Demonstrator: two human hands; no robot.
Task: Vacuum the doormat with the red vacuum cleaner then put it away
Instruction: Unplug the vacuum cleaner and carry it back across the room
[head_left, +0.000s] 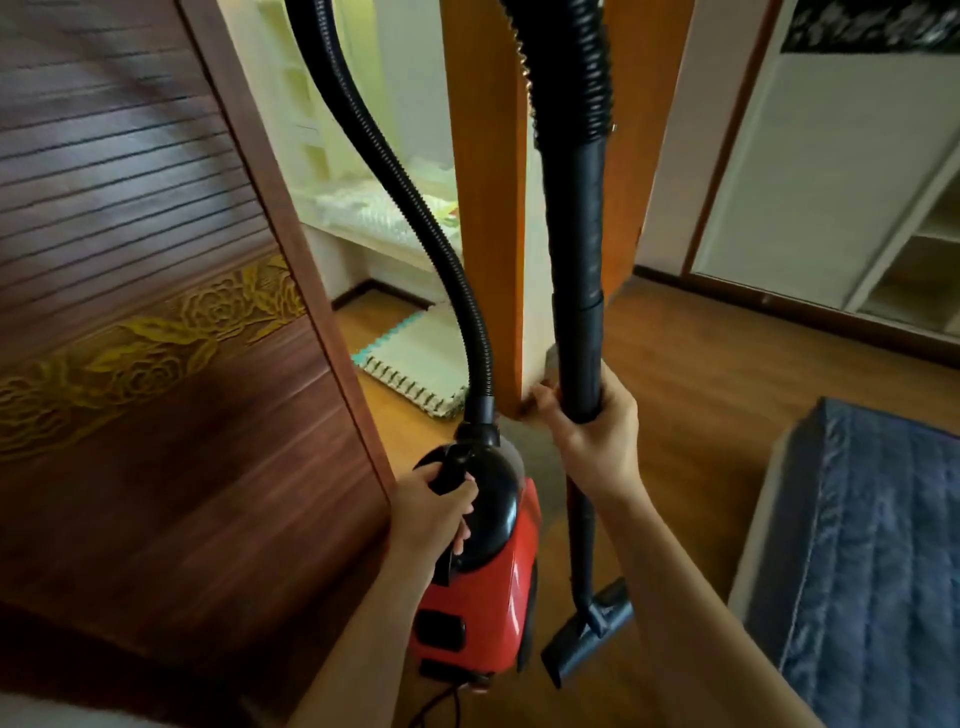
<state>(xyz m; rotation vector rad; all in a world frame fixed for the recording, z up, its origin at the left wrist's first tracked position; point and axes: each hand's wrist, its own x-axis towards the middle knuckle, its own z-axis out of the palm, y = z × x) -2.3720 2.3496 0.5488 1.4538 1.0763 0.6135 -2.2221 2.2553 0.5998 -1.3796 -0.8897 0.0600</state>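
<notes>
The red vacuum cleaner (498, 587) hangs in the air at the lower middle, its black top end up. My left hand (434, 512) is closed around its black carry handle. A ribbed black hose (415, 208) rises from its top and loops out of view overhead. My right hand (589, 431) grips the black wand (576, 249), held upright. The floor nozzle (587, 631) hangs just above the wooden floor. A pale foam mat with teal edges (410, 358) lies on the floor past the doorway.
A dark wooden slatted door with a gold rose carving (156, 322) fills the left. An orange door frame post (488, 208) stands straight ahead. A blue quilted mattress (872, 561) lies on the floor at the right. White shelving (831, 182) is at the far right.
</notes>
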